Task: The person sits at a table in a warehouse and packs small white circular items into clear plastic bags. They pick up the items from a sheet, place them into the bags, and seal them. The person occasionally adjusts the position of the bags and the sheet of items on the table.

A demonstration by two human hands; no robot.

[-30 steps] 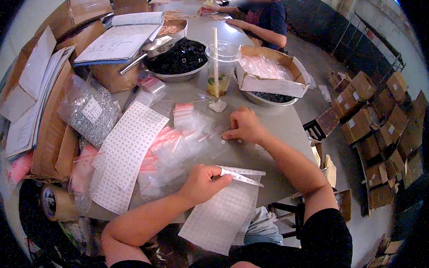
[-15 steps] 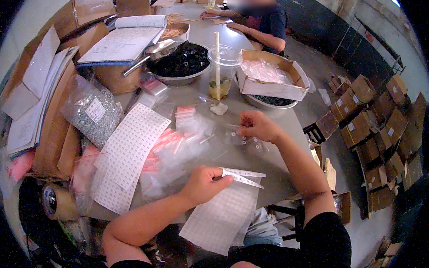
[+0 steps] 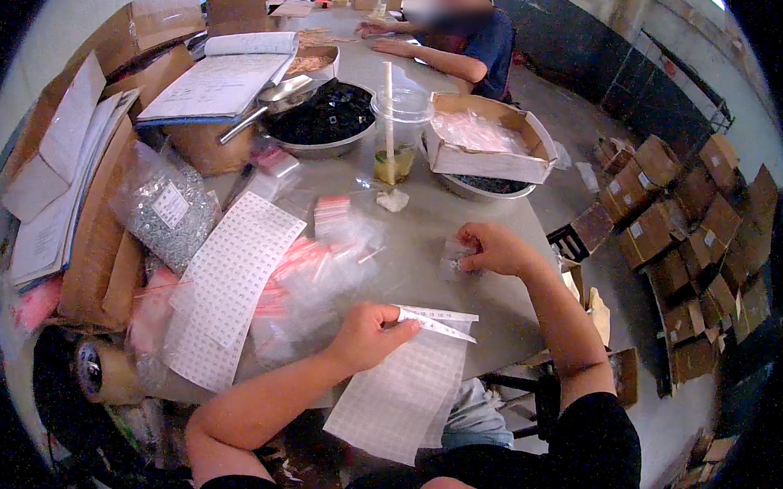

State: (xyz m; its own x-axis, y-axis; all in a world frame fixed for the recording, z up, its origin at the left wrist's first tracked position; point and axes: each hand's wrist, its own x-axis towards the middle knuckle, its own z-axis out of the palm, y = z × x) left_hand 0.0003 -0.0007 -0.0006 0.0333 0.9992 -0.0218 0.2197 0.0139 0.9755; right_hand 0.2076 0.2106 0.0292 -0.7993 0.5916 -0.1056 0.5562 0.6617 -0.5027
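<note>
My left hand pinches the top edge of a sticker backing sheet, mostly bare and translucent, with a strip of small printed labels left along its top. The sheet hangs over the table's near edge above my lap. Further off on the right part of the table, the fingers of my right hand are closed on small clear plastic bags, bunched at the fingertips. How many bags there are, I cannot tell. A full sheet of printed labels and a loose heap of red-edged zip bags lie left of my hands.
A bag of metal parts, a steel bowl of black pieces, a clear cup with a straw and a carton of bags surround the work area. Another person sits at the far end. Cardboard boxes stand right.
My right hand has drawn the small clear bags, spread on the table before, together in its fingers and moved slightly nearer. My left hand still holds the label sheet; the view has shifted a little.
</note>
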